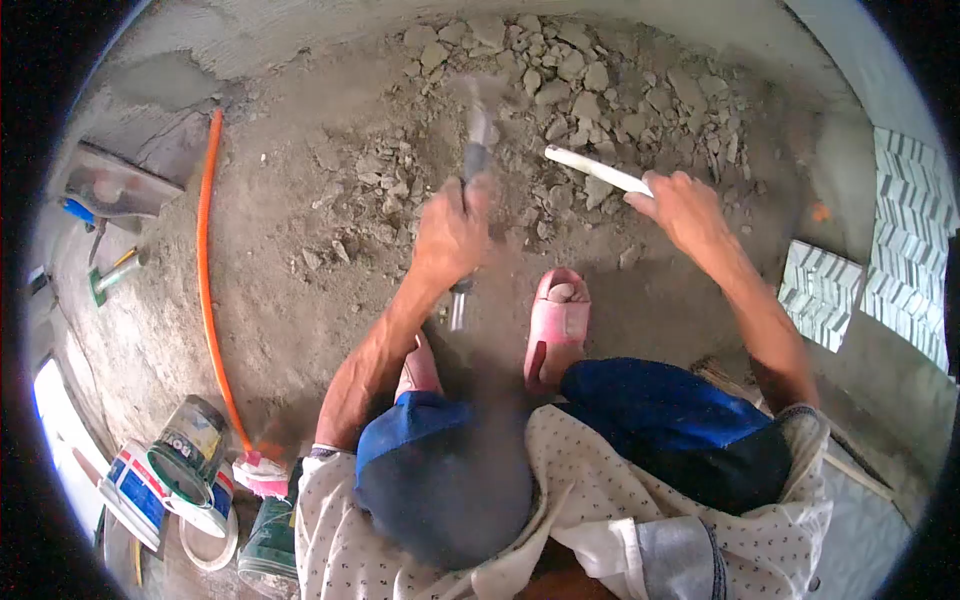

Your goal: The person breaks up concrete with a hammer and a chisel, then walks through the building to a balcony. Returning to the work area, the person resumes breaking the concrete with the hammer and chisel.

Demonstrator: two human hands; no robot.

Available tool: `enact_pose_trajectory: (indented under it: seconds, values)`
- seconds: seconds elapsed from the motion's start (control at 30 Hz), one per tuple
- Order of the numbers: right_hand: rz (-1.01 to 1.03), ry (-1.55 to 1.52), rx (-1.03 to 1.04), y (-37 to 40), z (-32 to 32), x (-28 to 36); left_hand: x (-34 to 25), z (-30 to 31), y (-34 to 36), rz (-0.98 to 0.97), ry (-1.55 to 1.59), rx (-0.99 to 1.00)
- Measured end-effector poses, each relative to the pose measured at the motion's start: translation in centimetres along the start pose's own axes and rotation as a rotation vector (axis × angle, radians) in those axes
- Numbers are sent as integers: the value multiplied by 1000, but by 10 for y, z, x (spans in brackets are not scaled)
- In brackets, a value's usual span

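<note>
I am squatting low, knees in blue shorts at the bottom of the view. My pink sandal (558, 320) is planted on the dusty floor (300, 300) just ahead of them. Off to my left, near the floor's near edge, stand a few paint cans (190, 450). An orange hose (205, 260) runs from beside them away toward the far wall.

Just past my feet, my left hand (452, 235) has its grip closed tight round the handle of a hammer (475, 155). The handle stands nearly straight up and away from me, its butt showing below my fist. The head is raised beyond my knuckles and blurred, so I cannot make out its shape.

To the right, and about as far out, my right hand (685, 210) has its grip clamped on one end of a white pipe (598, 170). The pipe's long axis slants up and to the left from that hand, and its free end points toward the hammer head. The hammer lies to the left of the pipe's tip, near it but apart. My left hand is the nearer of the two to that tip.

Beyond both hands a heap of broken rubble (600, 90) spreads to the far edge of the floor. Patterned tiles (820, 290) lie well off at the right.
</note>
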State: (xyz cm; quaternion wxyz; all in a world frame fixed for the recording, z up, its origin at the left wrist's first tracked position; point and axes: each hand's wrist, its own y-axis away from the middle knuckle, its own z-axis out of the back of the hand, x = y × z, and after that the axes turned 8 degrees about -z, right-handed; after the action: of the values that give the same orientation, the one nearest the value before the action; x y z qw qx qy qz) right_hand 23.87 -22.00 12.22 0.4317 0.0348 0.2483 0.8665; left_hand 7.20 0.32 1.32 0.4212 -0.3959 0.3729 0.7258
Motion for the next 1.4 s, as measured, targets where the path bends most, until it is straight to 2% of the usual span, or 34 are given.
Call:
enact_pose_trajectory:
  seconds: [0.1,0.13,0.2,0.23,0.27,0.37,0.4,0.5,0.53,0.63,0.73,0.83,0.93,1.03,1.13,1.23,1.27,1.37,1.4]
  values:
    - [7,9,-29,0,-2,1,-18,3,-8,188,141,-40]
    - [16,20,-44,0,-2,0,-12,-7,-5,144,67,-63]
    - [35,0,-9,-1,-4,-3,22,-27,7,-275,-303,200]
    - [41,-9,8,-1,-3,-5,-3,-14,8,-486,-488,333]
    - [5,-53,28,2,-3,-8,-30,-1,10,-15,-284,401]
    - [-54,-119,67,14,0,-17,0,-1,15,-284,-342,276]
    - [-44,-101,55,18,1,-26,-11,8,16,-8,-212,227]
    - [-57,-22,45,40,-11,-74,9,21,19,362,205,125]
    - [-51,21,43,40,-9,-81,12,26,20,196,81,96]
    - [-288,-240,26,43,0,-70,-1,39,20,290,174,90]
    - [-384,-350,46,34,12,-30,14,21,17,252,160,98]
    - [-181,-328,-40,15,-40,-21,4,12,22,241,117,135]
    - [-147,-134,45,19,-56,-39,8,7,30,207,109,135]
    - [-271,-207,73,47,-44,-67,11,13,36,218,46,150]
    - [-279,49,-19,53,-46,-103,17,11,32,253,164,151]
    - [-401,-199,-147,56,-53,-95,23,8,28,302,181,189]
    - [-382,-207,-114,56,-56,-86,27,6,30,324,164,201]
    - [-319,-232,-30,51,-65,-59,40,-2,30,284,90,154]
    - [-293,-199,-47,48,-64,-59,45,-7,28,94,32,111]
